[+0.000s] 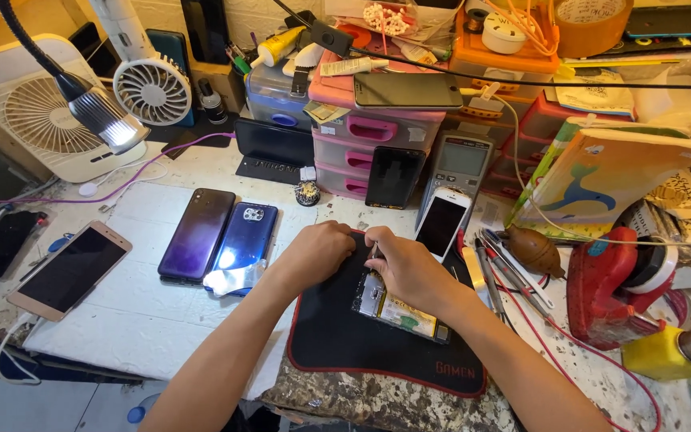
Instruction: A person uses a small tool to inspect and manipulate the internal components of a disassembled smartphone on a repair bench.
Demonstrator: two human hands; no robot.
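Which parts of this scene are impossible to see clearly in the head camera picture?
- Upper end of the opened phone: covered by the left hand and right hand.
- Tool in the right hand: only a thin tip shows, too small to identify.
- Yellow bottle: cut off by the right edge.
- Left-hand fingertips: hidden, curled under.

Dark phone screens (68,268) (several) dot the bench.

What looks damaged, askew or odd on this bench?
The opened phone on the black mat, under the left hand and right hand, lies with its back off and insides bare. The bench front edge is badly chipped and flaking.
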